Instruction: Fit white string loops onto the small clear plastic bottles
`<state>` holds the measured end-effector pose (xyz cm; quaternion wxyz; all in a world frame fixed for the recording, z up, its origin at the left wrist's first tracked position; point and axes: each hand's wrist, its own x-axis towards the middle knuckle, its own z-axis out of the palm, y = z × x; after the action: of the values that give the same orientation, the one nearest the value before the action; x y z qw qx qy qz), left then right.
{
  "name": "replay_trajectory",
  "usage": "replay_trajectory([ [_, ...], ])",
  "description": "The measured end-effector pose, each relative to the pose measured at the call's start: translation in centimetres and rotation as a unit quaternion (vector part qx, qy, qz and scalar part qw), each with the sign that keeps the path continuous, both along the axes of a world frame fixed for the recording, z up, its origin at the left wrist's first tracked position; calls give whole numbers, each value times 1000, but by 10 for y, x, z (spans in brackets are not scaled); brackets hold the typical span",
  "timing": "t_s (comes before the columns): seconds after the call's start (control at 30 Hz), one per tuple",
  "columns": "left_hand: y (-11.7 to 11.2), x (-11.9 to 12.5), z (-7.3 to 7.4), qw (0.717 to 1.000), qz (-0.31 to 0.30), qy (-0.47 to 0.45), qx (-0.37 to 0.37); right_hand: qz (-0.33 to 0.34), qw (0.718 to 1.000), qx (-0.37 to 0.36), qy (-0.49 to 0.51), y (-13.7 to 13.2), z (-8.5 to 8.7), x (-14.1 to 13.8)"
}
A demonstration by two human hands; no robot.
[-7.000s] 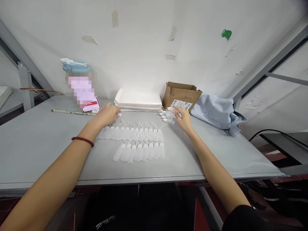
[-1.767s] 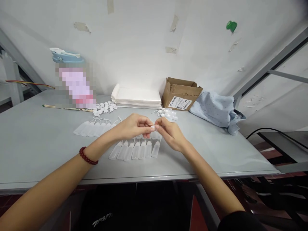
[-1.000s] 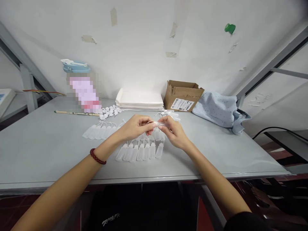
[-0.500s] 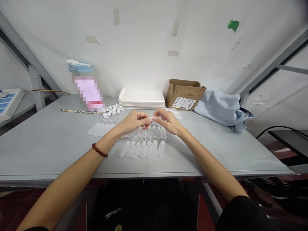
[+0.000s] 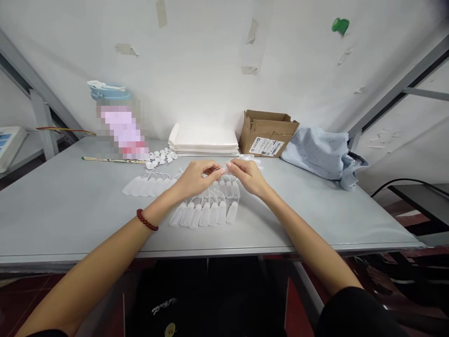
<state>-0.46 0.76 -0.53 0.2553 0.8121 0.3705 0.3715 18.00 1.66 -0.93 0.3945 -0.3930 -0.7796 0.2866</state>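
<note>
My left hand (image 5: 202, 178) pinches a thin white strap (image 5: 218, 169) between thumb and fingertips. Close against it, my right hand (image 5: 246, 175) has its fingers closed on a small clear plastic tube (image 5: 228, 171), mostly hidden by the fingers. Both hands hover over the table with their tips almost touching. Beneath them lie rows of small translucent tubes with white looped straps: a front row (image 5: 204, 215), a row behind it (image 5: 229, 189) partly covered by my hands, and a group at the left (image 5: 145, 186) beside my left wrist.
Small white caps (image 5: 161, 157) lie in a pile near a thin stick (image 5: 112, 160). Behind stand a stack of white sheets (image 5: 205, 140), an open cardboard box (image 5: 268, 133) and a crumpled light-blue cloth (image 5: 317, 154). More clear tubes (image 5: 257, 161) lie beyond my right hand. The grey table (image 5: 315, 220) ends near my body.
The two hands stay together; their fingertips have shifted slightly, and the clear tube shows less under my right fingers. The camera view has moved a little, uncovering more of the left group of tubes.
</note>
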Motion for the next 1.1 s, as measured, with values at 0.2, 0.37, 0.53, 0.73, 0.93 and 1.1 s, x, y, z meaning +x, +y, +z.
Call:
replay_trajectory([
  [0.2,1,-2,-3,999,-8,19,32,-25,999,23,-21,-4,1,-3],
  [0.37,2,6,-13,982,17,43,181,-23,994,-95,38,0,1,-2],
  [0.53,-4,6,-1,997,1,31,67,-28,994,-76,67,-3,2,-3],
  [0.73,-6,3,-2,994,-20,42,104,-46,997,-64,-5,-3,2,-2],
  [0.93,1,4,-13,964,-33,93,247,-13,987,-159,19,-1,3,2],
  [1.1,11,-2,-15,957,-6,119,265,-10,996,-78,-32,-2,5,0],
])
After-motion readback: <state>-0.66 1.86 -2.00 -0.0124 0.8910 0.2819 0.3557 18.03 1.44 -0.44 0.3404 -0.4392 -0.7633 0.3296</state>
